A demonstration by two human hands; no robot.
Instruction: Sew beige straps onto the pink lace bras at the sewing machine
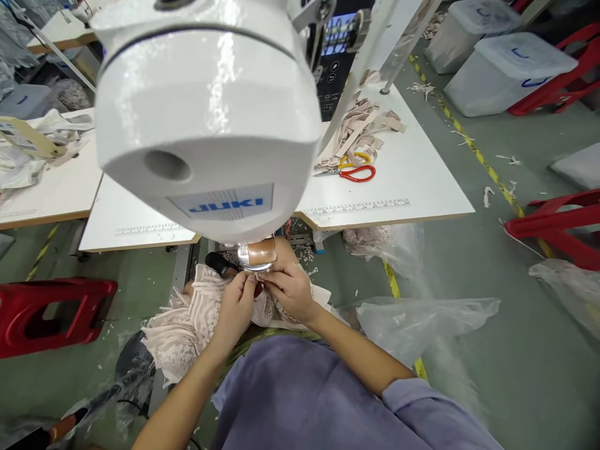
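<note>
Both hands meet just under the head of a white JUKI sewing machine (206,119). My left hand (237,306) is closed, its fingers pinching pale pink lace fabric (185,328) that spills down to the left over my lap. My right hand (290,290) is also closed, pinching the same lace right beside the left fingertips. Directly above the fingers sits the machine's small metal part with a brown tape wrap (259,255). The needle area itself is hidden by the machine head.
A white table (422,181) holds beige strips (360,128) and red and yellow scissors (356,170). Red stools stand at left (51,312) and right (557,225). Clear plastic bags (422,312) lie on the floor; white bins (506,69) at the far right.
</note>
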